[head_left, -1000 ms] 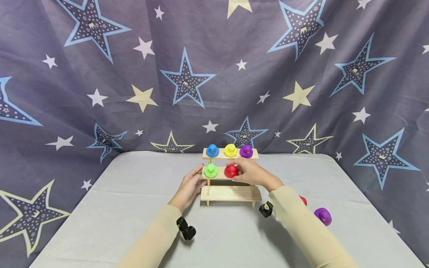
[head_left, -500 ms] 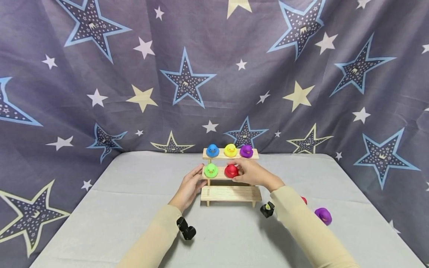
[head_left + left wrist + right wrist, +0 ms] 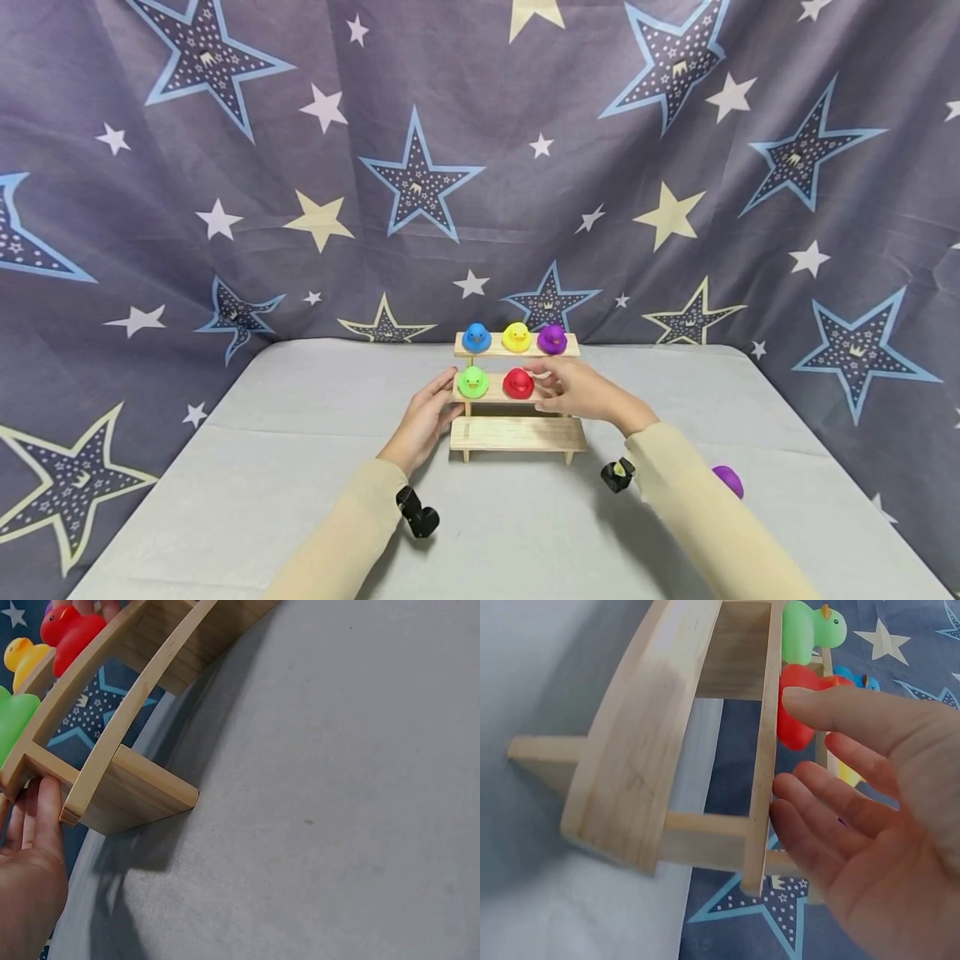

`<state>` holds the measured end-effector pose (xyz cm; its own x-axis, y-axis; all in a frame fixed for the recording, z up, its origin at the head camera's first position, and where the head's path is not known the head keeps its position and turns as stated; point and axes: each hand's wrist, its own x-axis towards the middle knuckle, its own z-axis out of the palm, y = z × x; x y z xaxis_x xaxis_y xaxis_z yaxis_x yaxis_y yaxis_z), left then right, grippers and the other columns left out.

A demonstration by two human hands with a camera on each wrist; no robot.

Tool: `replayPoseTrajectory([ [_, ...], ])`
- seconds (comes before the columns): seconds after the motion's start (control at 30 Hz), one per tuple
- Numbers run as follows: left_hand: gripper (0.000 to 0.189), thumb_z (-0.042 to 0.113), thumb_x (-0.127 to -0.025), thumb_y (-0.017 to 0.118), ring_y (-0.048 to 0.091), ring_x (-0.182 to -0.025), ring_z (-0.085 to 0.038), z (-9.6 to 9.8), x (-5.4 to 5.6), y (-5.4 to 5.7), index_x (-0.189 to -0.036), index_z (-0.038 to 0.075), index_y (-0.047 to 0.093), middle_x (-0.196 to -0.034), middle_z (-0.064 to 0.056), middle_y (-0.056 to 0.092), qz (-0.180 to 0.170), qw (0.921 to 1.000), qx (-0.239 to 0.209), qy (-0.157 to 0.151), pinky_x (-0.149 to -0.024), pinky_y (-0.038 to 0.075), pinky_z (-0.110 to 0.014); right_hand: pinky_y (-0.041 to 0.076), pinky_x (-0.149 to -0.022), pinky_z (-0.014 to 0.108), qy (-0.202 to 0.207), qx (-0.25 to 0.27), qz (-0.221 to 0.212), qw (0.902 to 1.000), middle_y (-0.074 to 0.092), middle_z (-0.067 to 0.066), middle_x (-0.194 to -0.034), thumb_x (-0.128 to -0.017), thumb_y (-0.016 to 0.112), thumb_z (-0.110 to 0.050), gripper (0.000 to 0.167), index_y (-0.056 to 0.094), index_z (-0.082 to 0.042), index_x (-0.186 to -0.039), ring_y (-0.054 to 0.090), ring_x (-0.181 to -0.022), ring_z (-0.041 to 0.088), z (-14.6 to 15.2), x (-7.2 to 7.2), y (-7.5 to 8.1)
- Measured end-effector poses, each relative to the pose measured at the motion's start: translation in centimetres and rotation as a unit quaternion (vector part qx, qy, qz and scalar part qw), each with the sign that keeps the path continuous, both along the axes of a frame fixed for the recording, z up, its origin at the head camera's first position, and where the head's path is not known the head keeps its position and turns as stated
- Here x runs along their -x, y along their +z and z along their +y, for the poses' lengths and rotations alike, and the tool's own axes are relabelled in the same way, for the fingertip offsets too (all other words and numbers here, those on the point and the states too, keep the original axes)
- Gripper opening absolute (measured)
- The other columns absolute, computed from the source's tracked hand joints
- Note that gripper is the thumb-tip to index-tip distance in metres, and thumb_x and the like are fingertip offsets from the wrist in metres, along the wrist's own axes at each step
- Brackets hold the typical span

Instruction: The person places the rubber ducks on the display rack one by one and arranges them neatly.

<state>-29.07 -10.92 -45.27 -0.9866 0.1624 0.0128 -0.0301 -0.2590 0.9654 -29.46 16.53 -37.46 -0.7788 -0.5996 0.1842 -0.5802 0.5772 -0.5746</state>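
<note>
Six ducks [image 3: 473, 382] visible, one stand [image 3: 517, 432]. Red duck [image 3: 518, 383] just left of loosely spread right hand [image 3: 588, 390]; relaxed left hand [image 3: 422, 421] touches stand.

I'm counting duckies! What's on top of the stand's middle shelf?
On the middle shelf sit a green duck and a red duck. The right hand covers part of the shelf's right end in the head view, so that bit is hidden.
</note>
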Motion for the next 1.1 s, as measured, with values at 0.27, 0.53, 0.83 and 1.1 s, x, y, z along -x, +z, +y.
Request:
replayPoseTrajectory([
  [0.27,0.058,0.004,-0.100,0.044,0.033,-0.144,-0.031,-0.1,0.1,0.0,-0.156,0.000,0.028,-0.160,-0.018,0.027,0.004,1.0000,0.001,-0.006,-0.114,0.041,-0.037,0.057,-0.095,0.046,-0.007,-0.018,-0.001,0.9998,0.062,0.022,-0.127,-0.085,0.077,-0.007,0.055,0.056,0.004,-0.135,0.066,-0.108,0.032,2.1,-0.9,0.4],
  [0.53,0.059,0.003,-0.100,0.044,0.032,-0.145,-0.031,0.0,0.0,0.1,-0.156,-0.001,0.028,-0.161,-0.018,0.026,0.002,1.0000,-0.002,-0.006,-0.114,0.041,-0.036,0.057,-0.093,0.053,-0.015,-0.029,0.006,0.9995,0.065,0.019,-0.122,-0.087,0.076,-0.009,0.047,0.059,0.004,-0.129,0.066,-0.106,0.034,5.0,-1.9,0.5],
  [0.83,0.059,0.004,-0.100,0.045,0.033,-0.144,-0.030,0.0,0.1,-0.1,-0.156,0.000,0.028,-0.160,-0.016,0.028,0.000,1.0000,0.002,-0.006,-0.113,0.042,-0.036,0.058,-0.091,0.053,-0.032,-0.045,-0.001,0.9985,0.065,0.015,-0.122,-0.087,0.077,-0.014,0.048,0.060,0.000,-0.131,0.066,-0.104,0.030,8.3,-3.1,0.9],
  [1.1,0.059,0.006,-0.100,0.046,0.033,-0.144,-0.030,0.0,0.1,0.0,-0.156,0.001,0.029,-0.160,-0.016,0.028,0.000,1.0000,0.002,-0.005,-0.114,0.042,-0.036,0.059,-0.089,0.051,-0.037,-0.056,0.009,0.9977,0.067,0.014,-0.119,-0.086,0.078,-0.015,0.046,0.063,0.000,-0.128,0.066,-0.101,0.029,10.5,-3.7,0.8],
])
